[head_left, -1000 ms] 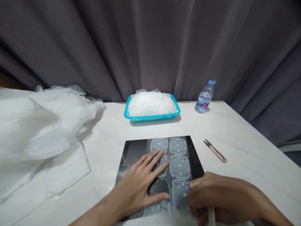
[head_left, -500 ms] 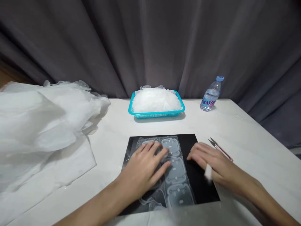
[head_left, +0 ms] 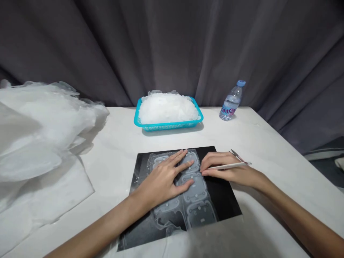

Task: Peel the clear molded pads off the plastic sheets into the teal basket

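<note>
A black mat [head_left: 223, 197] lies on the white table in front of me. On it rests a clear plastic sheet of rounded-square pieces [head_left: 193, 200]. My left hand [head_left: 166, 177] lies flat on the sheet with fingers spread, pressing it down. My right hand [head_left: 228, 168] is closed in a pinch on a thin white pen-like tool [head_left: 228, 165], whose tip touches the sheet's right edge near my left fingertips.
A turquoise basket [head_left: 168, 123] heaped with clear plastic pieces stands at the back centre. A water bottle [head_left: 231, 101] stands to its right. Small snips [head_left: 236, 154] lie behind my right hand. A large pile of clear plastic sheets [head_left: 40, 143] fills the left. Grey curtain behind.
My right hand moved up from the mat's near edge to the sheet's upper right and now holds the white tool level. The left hand shifted slightly forward on the sheet.
</note>
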Action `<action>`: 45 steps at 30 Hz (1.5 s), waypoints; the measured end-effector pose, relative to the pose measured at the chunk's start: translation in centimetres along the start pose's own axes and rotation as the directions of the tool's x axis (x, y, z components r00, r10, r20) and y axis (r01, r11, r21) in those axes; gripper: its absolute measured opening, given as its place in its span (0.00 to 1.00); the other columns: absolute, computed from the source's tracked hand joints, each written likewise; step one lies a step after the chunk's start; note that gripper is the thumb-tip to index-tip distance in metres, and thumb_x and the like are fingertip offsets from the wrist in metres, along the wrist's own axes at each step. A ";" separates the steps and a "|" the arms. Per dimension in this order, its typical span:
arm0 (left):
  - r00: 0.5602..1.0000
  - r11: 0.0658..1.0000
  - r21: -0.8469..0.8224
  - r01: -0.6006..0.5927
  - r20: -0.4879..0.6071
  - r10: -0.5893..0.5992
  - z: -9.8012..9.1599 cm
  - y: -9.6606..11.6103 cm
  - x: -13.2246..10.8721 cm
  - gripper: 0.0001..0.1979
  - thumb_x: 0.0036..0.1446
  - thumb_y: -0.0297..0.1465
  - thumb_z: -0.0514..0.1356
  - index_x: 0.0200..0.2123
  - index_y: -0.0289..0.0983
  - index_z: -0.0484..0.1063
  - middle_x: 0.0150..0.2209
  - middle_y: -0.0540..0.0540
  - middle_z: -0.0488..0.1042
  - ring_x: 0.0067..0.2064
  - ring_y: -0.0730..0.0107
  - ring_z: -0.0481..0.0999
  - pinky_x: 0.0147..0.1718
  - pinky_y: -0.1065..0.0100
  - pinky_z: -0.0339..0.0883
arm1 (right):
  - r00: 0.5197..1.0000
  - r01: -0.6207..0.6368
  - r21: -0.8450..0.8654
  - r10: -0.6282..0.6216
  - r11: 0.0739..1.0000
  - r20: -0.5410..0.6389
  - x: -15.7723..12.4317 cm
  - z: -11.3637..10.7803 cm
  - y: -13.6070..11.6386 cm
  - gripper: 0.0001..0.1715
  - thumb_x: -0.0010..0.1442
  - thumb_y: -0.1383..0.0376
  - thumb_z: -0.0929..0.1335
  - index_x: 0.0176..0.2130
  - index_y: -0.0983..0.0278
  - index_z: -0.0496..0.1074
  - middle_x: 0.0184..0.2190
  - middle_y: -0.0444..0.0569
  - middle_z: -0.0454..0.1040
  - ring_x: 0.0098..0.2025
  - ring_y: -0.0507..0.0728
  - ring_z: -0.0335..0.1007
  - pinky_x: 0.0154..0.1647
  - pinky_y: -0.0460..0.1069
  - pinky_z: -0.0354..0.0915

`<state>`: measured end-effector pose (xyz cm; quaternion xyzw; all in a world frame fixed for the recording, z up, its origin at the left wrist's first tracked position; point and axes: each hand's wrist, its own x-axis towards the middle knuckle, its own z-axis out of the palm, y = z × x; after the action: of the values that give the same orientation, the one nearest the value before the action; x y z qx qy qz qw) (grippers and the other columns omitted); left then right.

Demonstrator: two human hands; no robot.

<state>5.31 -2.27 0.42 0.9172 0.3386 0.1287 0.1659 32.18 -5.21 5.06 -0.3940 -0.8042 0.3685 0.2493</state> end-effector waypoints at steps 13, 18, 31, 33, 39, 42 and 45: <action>1.000 0.995 -0.096 0.010 0.029 -0.007 0.3 -0.4 -0.1 0.34 0.66 0.51 0.62 0.70 0.46 0.67 0.76 0.42 0.53 0.75 0.47 0.57 0.71 0.45 0.58 | 0.998 0.034 0.053 -0.036 0.998 0.043 0.1 1.4 1.6 0.10 0.73 0.61 0.68 0.48 0.62 0.79 0.47 0.50 0.80 0.47 0.55 0.79 0.51 0.52 0.76; 0.999 0.995 -0.095 0.008 0.036 -0.004 0.1 -0.3 0.0 0.33 0.67 0.53 0.60 0.69 0.45 0.68 0.76 0.41 0.52 0.76 0.48 0.56 0.71 0.45 0.57 | 0.993 0.099 0.021 -0.100 0.995 0.063 0.2 1.6 1.5 0.10 0.74 0.62 0.67 0.48 0.62 0.78 0.45 0.50 0.81 0.48 0.56 0.78 0.53 0.53 0.74; 1.000 0.996 -0.092 0.001 0.023 0.001 0.3 -0.4 0.0 0.34 0.67 0.53 0.60 0.70 0.45 0.67 0.77 0.42 0.51 0.76 0.48 0.56 0.71 0.46 0.58 | 0.990 0.120 0.002 -0.120 0.993 0.069 0.2 1.8 1.6 0.11 0.75 0.63 0.66 0.49 0.62 0.78 0.46 0.50 0.81 0.50 0.56 0.78 0.54 0.52 0.73; 1.000 0.996 -0.089 0.006 0.031 -0.003 0.3 -0.4 0.0 0.34 0.67 0.53 0.60 0.70 0.45 0.67 0.77 0.42 0.51 0.76 0.47 0.56 0.71 0.46 0.58 | 0.988 0.133 0.002 -0.133 0.991 0.075 0.3 1.9 1.7 0.11 0.75 0.64 0.65 0.49 0.62 0.77 0.46 0.50 0.81 0.50 0.56 0.78 0.54 0.52 0.73; 0.999 0.997 -0.075 0.024 0.046 -0.020 0.0 -0.2 0.0 0.34 0.67 0.54 0.60 0.69 0.44 0.68 0.77 0.42 0.52 0.76 0.49 0.55 0.71 0.48 0.57 | 0.977 0.192 -0.051 -0.186 0.980 0.109 0.2 1.5 1.7 0.11 0.76 0.65 0.64 0.51 0.62 0.76 0.48 0.52 0.80 0.52 0.57 0.77 0.55 0.52 0.71; 0.998 0.998 -0.056 0.031 0.062 -0.028 -0.1 -0.2 0.1 0.34 0.67 0.54 0.59 0.70 0.45 0.67 0.77 0.42 0.51 0.76 0.51 0.55 0.72 0.48 0.56 | 0.985 0.139 -0.096 -0.128 0.986 0.115 -0.5 0.5 1.4 0.11 0.76 0.65 0.64 0.50 0.62 0.76 0.49 0.51 0.80 0.51 0.57 0.78 0.54 0.51 0.71; 0.997 0.998 -0.056 0.033 0.073 -0.029 0.0 -0.3 0.1 0.34 0.67 0.55 0.58 0.71 0.47 0.66 0.77 0.43 0.50 0.76 0.51 0.55 0.71 0.47 0.57 | 0.997 0.039 -0.077 -0.034 0.996 0.062 -1.2 -0.2 1.2 0.09 0.75 0.63 0.66 0.48 0.60 0.77 0.48 0.49 0.81 0.50 0.56 0.78 0.53 0.50 0.71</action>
<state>5.23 -2.00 0.35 0.9107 0.3428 0.1025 0.2063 33.56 -5.65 4.15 -0.3773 -0.8323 0.3440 0.2159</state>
